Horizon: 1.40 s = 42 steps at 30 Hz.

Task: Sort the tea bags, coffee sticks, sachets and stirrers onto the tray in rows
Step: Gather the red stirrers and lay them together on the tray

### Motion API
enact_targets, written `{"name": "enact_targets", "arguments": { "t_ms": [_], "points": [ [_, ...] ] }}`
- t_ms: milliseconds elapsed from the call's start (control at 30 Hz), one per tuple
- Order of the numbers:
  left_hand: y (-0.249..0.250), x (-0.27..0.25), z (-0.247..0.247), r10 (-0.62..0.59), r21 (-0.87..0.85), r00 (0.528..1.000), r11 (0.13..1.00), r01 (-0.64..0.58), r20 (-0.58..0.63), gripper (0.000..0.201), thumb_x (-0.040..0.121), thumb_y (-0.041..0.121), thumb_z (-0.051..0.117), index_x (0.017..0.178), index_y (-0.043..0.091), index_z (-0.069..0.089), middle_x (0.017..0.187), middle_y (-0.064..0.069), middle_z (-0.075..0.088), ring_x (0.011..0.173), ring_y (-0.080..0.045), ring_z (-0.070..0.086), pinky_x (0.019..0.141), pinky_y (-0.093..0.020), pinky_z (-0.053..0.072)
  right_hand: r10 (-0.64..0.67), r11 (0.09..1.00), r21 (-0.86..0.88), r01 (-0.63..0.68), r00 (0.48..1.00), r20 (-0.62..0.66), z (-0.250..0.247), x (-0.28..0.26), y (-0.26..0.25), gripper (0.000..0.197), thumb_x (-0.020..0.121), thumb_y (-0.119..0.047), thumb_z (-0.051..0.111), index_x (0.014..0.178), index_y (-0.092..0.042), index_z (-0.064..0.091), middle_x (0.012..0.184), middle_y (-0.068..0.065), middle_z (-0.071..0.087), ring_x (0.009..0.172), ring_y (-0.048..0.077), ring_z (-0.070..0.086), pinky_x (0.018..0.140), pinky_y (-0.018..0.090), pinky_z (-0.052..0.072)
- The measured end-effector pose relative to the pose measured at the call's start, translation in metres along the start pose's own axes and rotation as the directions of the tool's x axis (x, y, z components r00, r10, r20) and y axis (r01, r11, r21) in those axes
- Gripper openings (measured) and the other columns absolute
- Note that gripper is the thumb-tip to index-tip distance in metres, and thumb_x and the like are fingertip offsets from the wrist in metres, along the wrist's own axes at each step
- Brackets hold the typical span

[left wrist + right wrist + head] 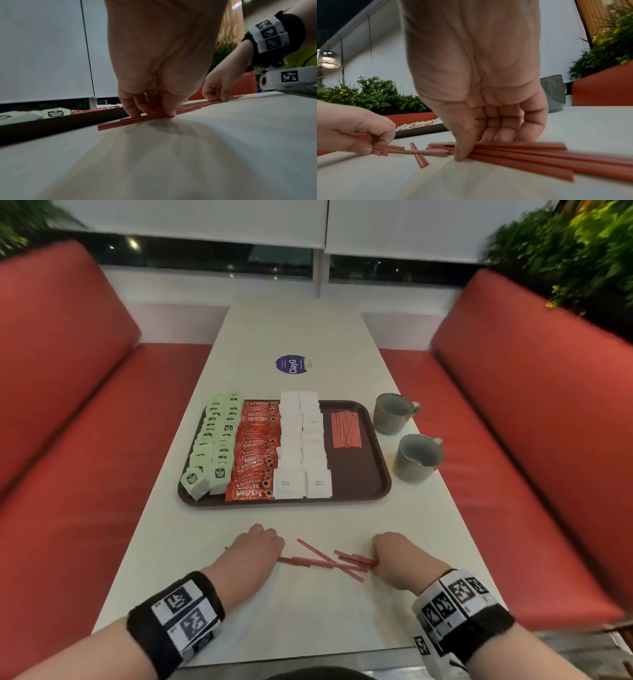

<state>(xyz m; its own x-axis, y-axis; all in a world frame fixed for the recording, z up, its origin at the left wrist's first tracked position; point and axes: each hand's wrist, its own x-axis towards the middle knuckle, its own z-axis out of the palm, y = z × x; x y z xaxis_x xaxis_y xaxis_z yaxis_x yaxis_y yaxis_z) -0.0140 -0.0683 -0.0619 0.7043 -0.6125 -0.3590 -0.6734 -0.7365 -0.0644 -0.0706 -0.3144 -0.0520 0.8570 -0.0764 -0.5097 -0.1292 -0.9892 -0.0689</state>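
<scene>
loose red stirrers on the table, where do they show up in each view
Head: loose stirrers lie low centre, between the left hand and right hand.
Left wrist: mid-frame, running right from under the left hand's fingers.
Right wrist: lower half, fanned under the right hand's thumb.
Shared landmark: the dark tray behind them.

Right hand [481, 108] pinching loose stirrers [522, 157] on table [488, 186].

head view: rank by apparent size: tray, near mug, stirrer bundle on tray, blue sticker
Largest to smallest in the head view:
1. tray
2. near mug
3. stirrer bundle on tray, close to the mug in area, so unsure
4. blue sticker, which is also farthest from the camera
</scene>
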Motion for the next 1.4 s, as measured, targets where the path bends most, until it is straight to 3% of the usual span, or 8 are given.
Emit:
{"name": "enact_targets", "arguments": {
  "t_ms": [300, 533, 700, 833, 1033, 1133, 1300, 1400],
  "points": [
    [-0.017, -0.016, 0.008, -0.025, 0.032, 0.997, 0.999, 0.027, -0.066, 0.034, 0.089, -0.003, 0.040, 0.117, 0.013, 0.052, 0.118, -0.004, 0.051, 0.110, -0.025, 0.045, 0.084, -0.033, 0.040, 0.000, 0.996, 0.091, 0.004, 0.999, -0.048, -0.003, -0.008, 0.030, 0.012, 0.084, -0.013, 0.051, 0.080, -0.024, 0.048, 0.091, -0.002, 0.052, 0.086, 0.020, 0.051, 0.075, 0.026, 0.042],
    [-0.018, -0.020, 0.020, 0.054, 0.132, 0.974, 0.991, -0.026, -0.221, 0.038, 0.034, 0.005, 0.082, 0.060, 0.021, 0.061, 0.060, 0.004, 0.053, 0.052, -0.016, 0.052, 0.042, -0.024, 0.039, -0.045, 0.998, -0.040, 0.041, 0.995, -0.086, -0.001, -0.017, 0.021, 0.015, 0.089, -0.007, 0.040, 0.090, -0.021, 0.043, 0.109, 0.005, 0.055, 0.101, 0.024, 0.054, 0.080, 0.030, 0.041],
    [-0.023, -0.021, 0.012, 0.086, 0.086, 0.970, 0.994, -0.068, -0.229, 0.042, 0.037, 0.004, 0.084, 0.068, 0.022, 0.060, 0.060, 0.006, 0.053, 0.053, -0.013, 0.052, 0.045, -0.023, 0.040, -0.094, 0.996, 0.004, 0.095, 0.991, -0.092, -0.002, -0.016, 0.020, 0.018, 0.084, -0.002, 0.038, 0.088, -0.019, 0.043, 0.092, 0.002, 0.050, 0.084, 0.021, 0.047, 0.073, 0.028, 0.036],
    [-0.025, -0.024, 0.005, 0.048, -0.024, 0.992, 0.998, -0.051, -0.114, 0.038, 0.087, -0.002, 0.043, 0.120, 0.017, 0.048, 0.111, -0.003, 0.054, 0.099, -0.021, 0.051, 0.082, -0.028, 0.040, -0.114, 0.992, 0.033, 0.118, 0.988, -0.103, -0.001, -0.014, 0.023, 0.017, 0.084, -0.003, 0.039, 0.086, -0.019, 0.046, 0.089, 0.000, 0.049, 0.080, 0.020, 0.045, 0.070, 0.026, 0.034],
    [-0.023, -0.018, -0.013, -0.159, -0.535, 0.981, 0.841, 0.078, -0.107, 0.040, 0.096, 0.003, 0.035, 0.127, 0.026, 0.043, 0.120, 0.006, 0.052, 0.105, -0.016, 0.054, 0.089, -0.021, 0.043, -0.038, 0.957, 0.280, 0.071, 0.992, -0.123, -0.015, -0.013, 0.033, 0.012, 0.085, -0.009, 0.058, 0.081, -0.021, 0.056, 0.083, -0.004, 0.054, 0.079, 0.012, 0.048, 0.060, 0.015, 0.033],
    [-0.008, -0.012, -0.037, -0.198, -0.785, 0.964, 0.619, -0.017, -0.177, 0.018, 0.101, 0.015, 0.035, 0.101, 0.026, 0.050, 0.094, 0.003, 0.058, 0.088, -0.017, 0.054, 0.071, -0.017, 0.038, 0.035, 0.825, 0.560, 0.072, 0.983, -0.178, -0.040, -0.015, 0.040, 0.019, 0.079, -0.006, 0.070, 0.068, -0.020, 0.061, 0.068, -0.006, 0.056, 0.065, 0.009, 0.051, 0.060, 0.016, 0.040],
    [0.028, 0.018, -0.073, -0.127, -0.984, 0.990, 0.177, -0.034, -0.057, 0.005, 0.086, 0.021, 0.051, 0.089, 0.023, 0.054, 0.064, 0.010, 0.044, 0.060, -0.011, 0.038, 0.058, -0.027, 0.031, -0.004, 0.201, 0.950, 0.238, 0.970, -0.242, -0.076, -0.018, 0.032, 0.024, 0.080, 0.012, 0.063, 0.068, -0.009, 0.060, 0.067, 0.008, 0.056, 0.062, 0.017, 0.054, 0.064, 0.023, 0.051],
    [0.051, 0.032, -0.093, 0.010, -0.995, 0.999, 0.089, -0.046, -0.045, 0.029, 0.070, 0.026, 0.063, 0.096, 0.019, 0.052, 0.070, 0.008, 0.045, 0.060, -0.008, 0.039, 0.057, -0.023, 0.033, -0.039, 0.010, 0.946, 0.324, 0.945, -0.323, -0.088, -0.018, 0.014, 0.026, 0.081, 0.013, 0.060, 0.068, -0.009, 0.063, 0.071, 0.012, 0.059, 0.064, 0.018, 0.058, 0.062, 0.021, 0.051]
  ]
}}
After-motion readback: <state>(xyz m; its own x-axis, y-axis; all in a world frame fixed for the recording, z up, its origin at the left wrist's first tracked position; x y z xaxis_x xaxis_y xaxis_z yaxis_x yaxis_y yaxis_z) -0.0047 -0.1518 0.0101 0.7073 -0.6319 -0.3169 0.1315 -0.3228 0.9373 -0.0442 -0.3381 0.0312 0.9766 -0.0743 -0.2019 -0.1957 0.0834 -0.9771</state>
